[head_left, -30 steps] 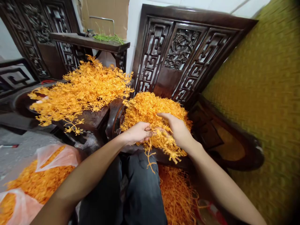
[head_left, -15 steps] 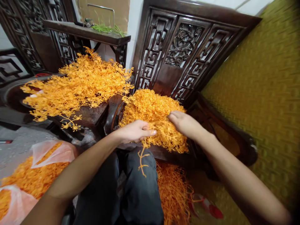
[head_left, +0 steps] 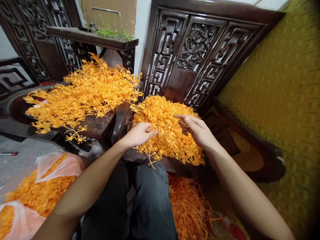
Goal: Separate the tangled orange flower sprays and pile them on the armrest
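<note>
My left hand [head_left: 140, 135] is closed, thumb against the fingers, on an orange branched plastic stem [head_left: 163, 127] that reaches right across the heap. My right hand [head_left: 196, 128] is open over the heap's right side, index finger stretched out and the other fingers loosely bent, with nothing seen in it. Beneath both hands, a heap of small orange branched pieces [head_left: 162, 106] covers the seat of a dark carved wooden chair. One thin stem [head_left: 151, 160] hangs over the front of the heap, below my left hand.
A second orange heap [head_left: 87, 91] lies to the left on dark wooden furniture. Pink-white plastic bags [head_left: 57, 166] of orange pieces stand at lower left. Thin orange strands [head_left: 187, 206] fill the space beside my right knee. Green sprigs [head_left: 112, 31] lie on a wooden ledge [head_left: 75, 33].
My right hand has gone from closed fingers to open, index finger extended. My left hand has shifted slightly left and up, and the stem that dangled over my knee now sits higher.
</note>
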The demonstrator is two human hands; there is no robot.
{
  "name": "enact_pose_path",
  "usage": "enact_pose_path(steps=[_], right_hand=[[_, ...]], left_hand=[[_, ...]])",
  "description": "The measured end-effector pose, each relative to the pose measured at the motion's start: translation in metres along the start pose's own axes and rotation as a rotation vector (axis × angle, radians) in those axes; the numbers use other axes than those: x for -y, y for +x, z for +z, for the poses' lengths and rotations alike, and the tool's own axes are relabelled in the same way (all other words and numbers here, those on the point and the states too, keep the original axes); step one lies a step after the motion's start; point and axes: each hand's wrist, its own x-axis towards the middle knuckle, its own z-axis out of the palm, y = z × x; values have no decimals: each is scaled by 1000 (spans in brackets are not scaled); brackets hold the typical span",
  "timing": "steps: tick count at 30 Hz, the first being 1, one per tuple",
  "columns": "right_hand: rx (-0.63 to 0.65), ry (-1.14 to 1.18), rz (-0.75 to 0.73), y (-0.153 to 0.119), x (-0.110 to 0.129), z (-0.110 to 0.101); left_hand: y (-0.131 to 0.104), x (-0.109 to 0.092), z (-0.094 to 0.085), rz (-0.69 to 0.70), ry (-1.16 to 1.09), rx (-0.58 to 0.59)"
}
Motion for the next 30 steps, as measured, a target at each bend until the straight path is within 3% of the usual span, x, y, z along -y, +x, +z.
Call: enact_pose_path(steps=[2,3,5,7,8,9,11,14,17,20,22,25,27,30], right_hand=[[114,-92,11,10,9,4],[103,-152,2,16,10,2],[-128,-206,-44,30,5,-10],[-499,-109,-110,43,-5,-28],[-623,-38,-135,46,-10,-36],[-664,13,-144,46,-14,-41],[-560,9,-112,36,-15,-41],[-364,-156,-135,5,-3,-15],[-193,-451,-361,-21,13,19],[-32,-843,-593,-29,21,41],[-47,-956,-786,-36,26,46],[-160,-758,-1030,-58,44,43],[-266,-594,-1025,-75,59,39],[-379,-569,-850,-83,72,33]], left_hand=[[0,-2,2,10,0,18],[-1,-2,3,26,-6,24],[-3,-2,3,58,-13,29],[-6,-1,2,62,6,16],[-7,0,1,53,25,3],[-7,1,0,39,48,-15],[-7,3,-2,12,99,-62],[-5,5,-3,-11,163,-109],[-4,3,2,-16,157,-120],[-2,0,7,0,121,-93],[1,1,9,-3,99,-82],[8,8,9,-67,65,-136],[14,13,8,-101,36,-194],[18,18,7,-92,26,-237]])
